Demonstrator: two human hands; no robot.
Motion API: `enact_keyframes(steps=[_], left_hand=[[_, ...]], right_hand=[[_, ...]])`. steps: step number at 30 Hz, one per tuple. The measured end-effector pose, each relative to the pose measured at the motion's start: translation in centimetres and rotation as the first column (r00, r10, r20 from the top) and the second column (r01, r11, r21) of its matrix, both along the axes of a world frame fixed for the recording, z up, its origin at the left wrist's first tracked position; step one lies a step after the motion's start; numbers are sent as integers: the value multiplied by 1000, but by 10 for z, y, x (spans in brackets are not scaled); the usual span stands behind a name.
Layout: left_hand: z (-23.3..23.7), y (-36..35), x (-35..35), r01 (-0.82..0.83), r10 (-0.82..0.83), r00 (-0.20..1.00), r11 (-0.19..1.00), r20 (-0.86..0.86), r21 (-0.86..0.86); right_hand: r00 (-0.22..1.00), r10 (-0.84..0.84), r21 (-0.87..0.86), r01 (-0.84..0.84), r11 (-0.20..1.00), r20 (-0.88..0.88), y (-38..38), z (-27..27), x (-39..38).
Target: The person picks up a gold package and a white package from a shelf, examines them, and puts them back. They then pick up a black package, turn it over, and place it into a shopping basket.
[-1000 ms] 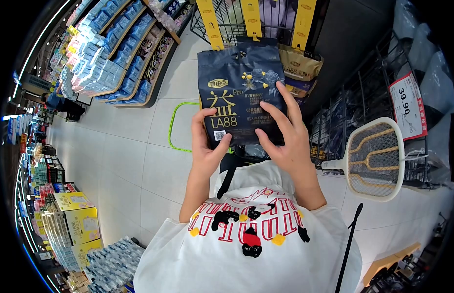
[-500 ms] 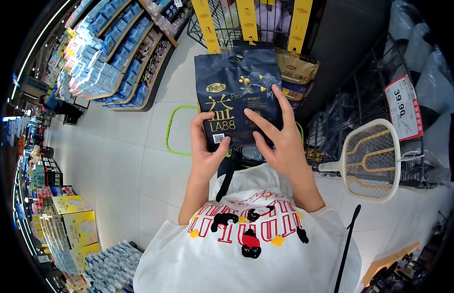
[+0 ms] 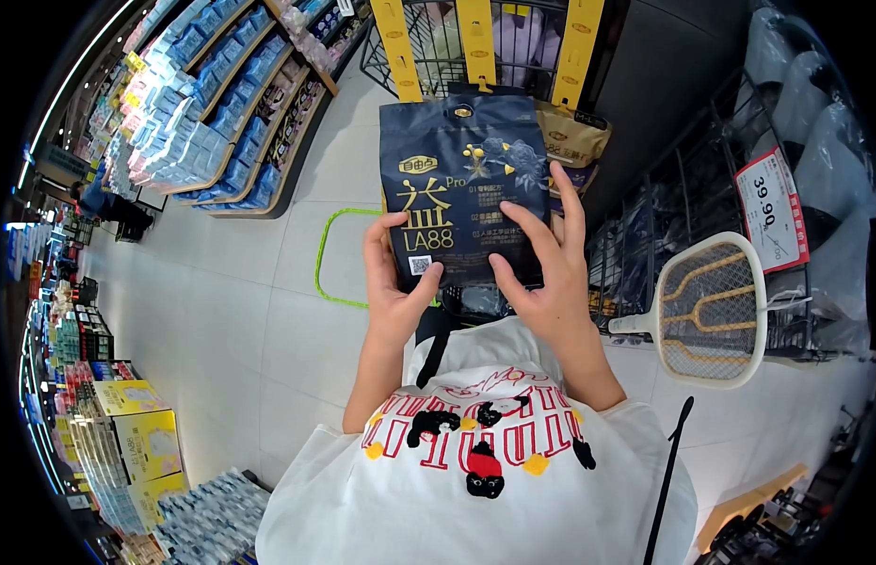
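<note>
A dark blue plastic packet faces me upright, printed with gold "LA88" lettering and grey-blue flowers. My left hand grips its lower left edge, thumb on the front and index finger curled at the side. At the lower right, my right hand holds the packet with thumb and index fingertip on the front. Another finger of it stretches up along the right edge, and the remaining fingers are partly hidden. Behind the packet's right side hangs a gold packet. The dark packet's top meets a yellow hanging strip.
A black wire rack stands ahead. To the right, a white mosquito swatter hangs beside a price sign. Shelves of blue packs stand at left, yellow boxes lower left. A green loop shows above the tiled floor.
My right index and middle fingers have shifted right across the packet, uncovering more of its printed text. The left hand keeps nearly the same grip. The view has shifted slightly.
</note>
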State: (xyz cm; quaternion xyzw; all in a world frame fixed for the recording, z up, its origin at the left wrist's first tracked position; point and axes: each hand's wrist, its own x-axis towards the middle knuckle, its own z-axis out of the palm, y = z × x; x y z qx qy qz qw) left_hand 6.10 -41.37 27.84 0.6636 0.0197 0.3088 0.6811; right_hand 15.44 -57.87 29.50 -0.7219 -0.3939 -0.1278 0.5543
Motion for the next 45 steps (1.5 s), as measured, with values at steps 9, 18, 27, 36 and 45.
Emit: enact_keyframes(steps=[9,18,27,36,45], left_hand=[[-7,-1,-7,-65,68,997,994,-30,86],[-5,-4,-3,-59,59,998,997,1,52],[-2,-3,7,-36,36,999,999,-5,30],[-2,-1,10,-67,69,997,996,-38,54],[2,1,14,-94,95,995,994,-12,48]], right_hand=[[999,28,-11,-27,1000,37,4,-12,0],[996,53,-30,-51,998,71,-2,-18,2],[998,11,-2,-11,1000,63,-5,-16,6],[997,-14,1,14,1000,71,-5,-17,10],[996,-18,-6,18,1000,91,-2,-13,10]])
